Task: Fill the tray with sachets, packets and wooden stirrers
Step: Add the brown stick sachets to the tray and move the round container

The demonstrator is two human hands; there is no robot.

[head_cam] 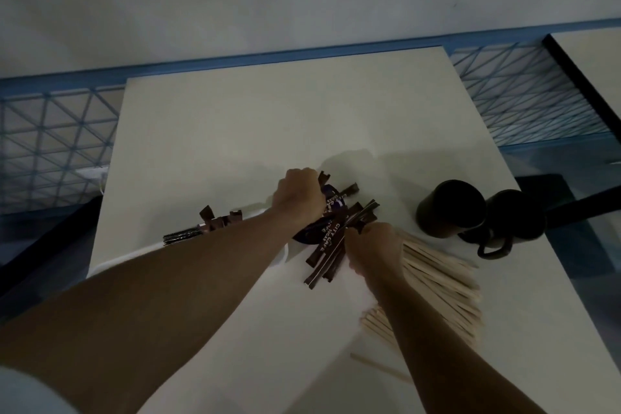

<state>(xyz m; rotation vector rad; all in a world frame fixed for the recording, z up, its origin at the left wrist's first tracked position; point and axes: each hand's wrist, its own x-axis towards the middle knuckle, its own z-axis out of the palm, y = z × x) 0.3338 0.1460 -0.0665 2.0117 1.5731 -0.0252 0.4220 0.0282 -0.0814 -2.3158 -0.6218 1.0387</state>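
My left hand (297, 198) is closed on a bundle of dark brown stick sachets (331, 208) printed "CITY CAFE", above a dark purple packet (311, 233). My right hand (373, 247) grips the lower ends of other brown sachets (324, 260) that fan out towards me. A heap of wooden stirrers (443, 289) lies under and to the right of my right wrist. More brown sachets (215, 222) stand at the left behind my left forearm, beside a white tray rim (117, 260). Most of the tray is hidden by my arm.
Two black mugs (450, 208) (514, 215) stand to the right of the sachets on the white table (268, 118). A loose stirrer (379, 366) lies near the front. Blue mesh fencing (50, 144) runs behind the table on both sides.
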